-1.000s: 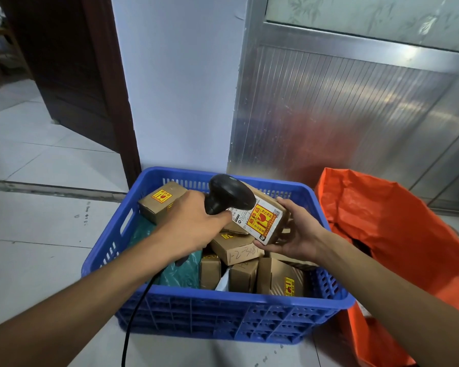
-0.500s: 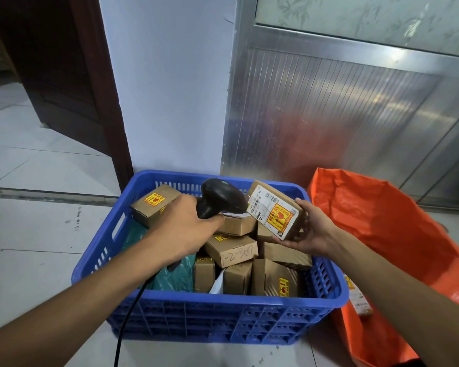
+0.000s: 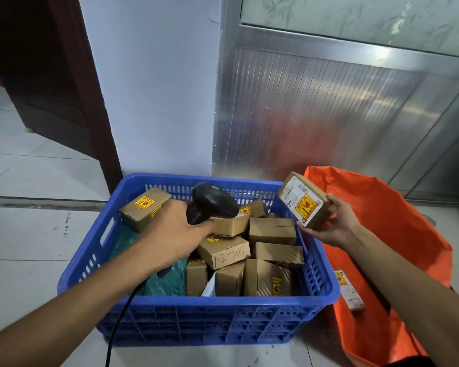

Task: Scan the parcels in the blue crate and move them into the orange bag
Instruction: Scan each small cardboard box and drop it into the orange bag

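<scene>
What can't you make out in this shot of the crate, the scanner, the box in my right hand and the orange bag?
All in the head view:
- Scanner: its window faces away and the left hand covers the grip.
- Held parcel: label print is too small to read; the right hand covers its far side.
- Orange bag: the right forearm and folds hide most of the inside.
- Blue crate: its bottom is buried under boxes.

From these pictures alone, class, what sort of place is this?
Probably a small parcel sorting or pickup point: a blue crate of labelled cardboard parcels, a corded barcode scanner, and an orange bag on a tiled floor.
</scene>
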The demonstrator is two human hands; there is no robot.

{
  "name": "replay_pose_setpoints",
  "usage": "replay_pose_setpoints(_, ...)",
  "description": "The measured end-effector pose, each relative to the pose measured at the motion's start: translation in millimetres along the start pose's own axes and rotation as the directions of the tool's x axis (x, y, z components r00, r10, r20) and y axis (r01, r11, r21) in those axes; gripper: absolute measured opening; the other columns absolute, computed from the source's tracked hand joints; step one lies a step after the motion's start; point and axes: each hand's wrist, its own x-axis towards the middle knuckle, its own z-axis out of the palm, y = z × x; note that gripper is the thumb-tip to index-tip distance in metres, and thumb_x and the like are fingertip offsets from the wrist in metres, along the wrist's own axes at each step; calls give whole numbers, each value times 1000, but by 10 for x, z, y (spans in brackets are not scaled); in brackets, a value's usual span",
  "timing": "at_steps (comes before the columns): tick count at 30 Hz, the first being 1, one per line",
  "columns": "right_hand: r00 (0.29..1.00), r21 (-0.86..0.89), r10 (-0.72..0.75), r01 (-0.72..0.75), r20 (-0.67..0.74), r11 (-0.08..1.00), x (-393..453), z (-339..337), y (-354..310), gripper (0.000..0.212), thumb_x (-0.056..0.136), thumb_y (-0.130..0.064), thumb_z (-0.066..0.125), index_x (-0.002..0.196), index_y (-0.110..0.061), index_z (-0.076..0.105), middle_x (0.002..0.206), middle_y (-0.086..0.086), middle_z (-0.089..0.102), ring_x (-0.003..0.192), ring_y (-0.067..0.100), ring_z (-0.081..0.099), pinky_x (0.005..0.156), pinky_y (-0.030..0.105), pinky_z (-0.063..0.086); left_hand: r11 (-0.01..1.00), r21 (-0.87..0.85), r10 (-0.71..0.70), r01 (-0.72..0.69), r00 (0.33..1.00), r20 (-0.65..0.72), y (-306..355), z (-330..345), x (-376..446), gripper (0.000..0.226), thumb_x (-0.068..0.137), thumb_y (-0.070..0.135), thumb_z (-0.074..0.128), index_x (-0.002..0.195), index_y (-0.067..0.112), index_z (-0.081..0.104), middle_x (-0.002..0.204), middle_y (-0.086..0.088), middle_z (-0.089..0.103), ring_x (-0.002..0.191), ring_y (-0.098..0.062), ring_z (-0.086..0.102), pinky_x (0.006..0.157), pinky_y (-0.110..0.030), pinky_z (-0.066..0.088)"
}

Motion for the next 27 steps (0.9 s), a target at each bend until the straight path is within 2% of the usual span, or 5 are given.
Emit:
replay_pose_setpoints(8,980,167,-139,162,-143,972,123,-460,-266,35,89,-46,65,104,-15,57,112,15,61,103,31,61,99,51,51,1000,17,-10,10,1000,2,0,35,4,29,90,32,69,71,12,61,55,-7,54,52,-20,53,62,-38,48)
replay_pose_setpoints(15,937,21,-201,215,-287,976,326,-875,-303,56,87,-54,59,132,-20,59,122,12,67,112,29,62,84,44,51,999,39,-2,2,1000,-3,37,80,5,26,90,31,70,70,15,62,55,-6,55,53,-21,54,63,-45,52)
replay_pose_setpoints(20,919,-293,-174,68,-354,954,954,-1574,-251,76,59,-56,70,126,-21,63,115,14,70,100,34,68,74,48,55,1000,25,-10,10,1000,15,7,92,33,28,90,29,71,69,12,62,51,-5,55,46,-18,53,58,-41,51)
replay_pose_setpoints(23,905,-396,-115,-63,-410,916,1298,-2011,-106,71,59,-57,70,115,-14,67,99,14,72,80,30,69,69,48,55,999,30,-28,27,999,19,-6,95,43,28,89,31,71,70,13,63,49,-3,55,45,-17,54,60,-45,55)
replay_pose_setpoints(27,879,-472,-25,-232,-476,850,1835,-2515,54,86,43,-54,74,117,-12,70,104,18,75,84,37,74,67,51,56,999,36,-28,28,1000,5,-34,125,53,29,89,30,71,68,14,61,42,1,50,44,-16,50,55,-34,45)
